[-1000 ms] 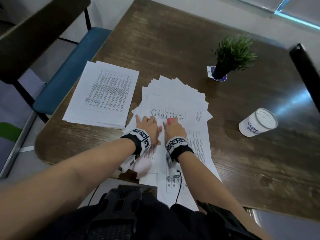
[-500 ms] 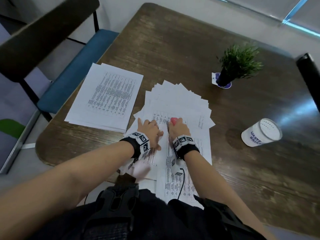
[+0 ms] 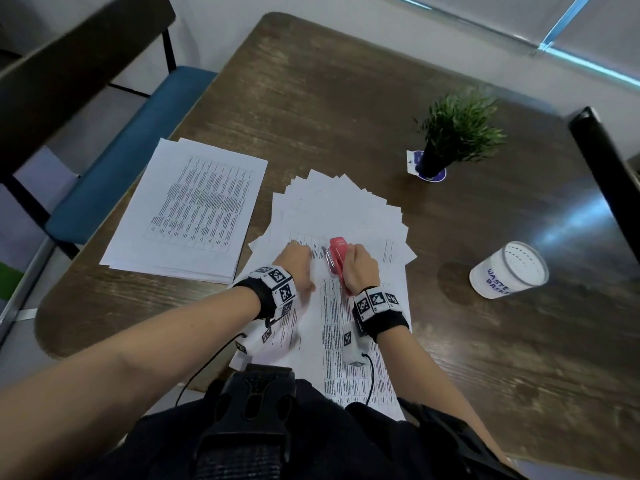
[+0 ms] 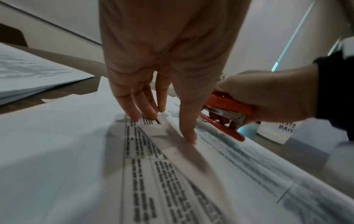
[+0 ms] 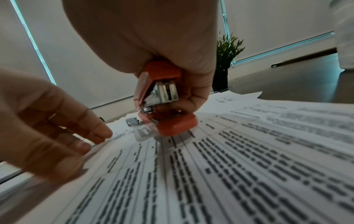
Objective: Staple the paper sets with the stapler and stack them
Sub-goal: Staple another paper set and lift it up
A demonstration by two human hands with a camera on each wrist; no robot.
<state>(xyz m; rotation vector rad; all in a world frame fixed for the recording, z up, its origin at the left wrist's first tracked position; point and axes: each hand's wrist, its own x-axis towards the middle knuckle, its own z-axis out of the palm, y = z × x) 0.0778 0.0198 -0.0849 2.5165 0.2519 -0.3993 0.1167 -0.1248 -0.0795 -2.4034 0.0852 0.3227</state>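
1. My right hand (image 3: 360, 268) grips the red stapler (image 3: 336, 261), fingers curled round its body. It sits tilted just above the top edge of the paper set (image 3: 349, 341) in front of me, mouth parted.
2. My left hand (image 3: 294, 261) is open, straight fingertips (image 4: 188, 136) pressing the sheets flat just beside the stapler.
3. Can't tell whether a staple is already in this corner; it's hidden under the stapler.
4. To do it well, I think: keep left fingers clear of the mouth, square the sheet edges, slide the corner fully in, squeeze hard once.
5. Finished stack (image 3: 194, 209) lies to my left on the tabletop (image 3: 346, 98); fanned unstapled sheets (image 3: 339, 202) sit just beyond my hands.
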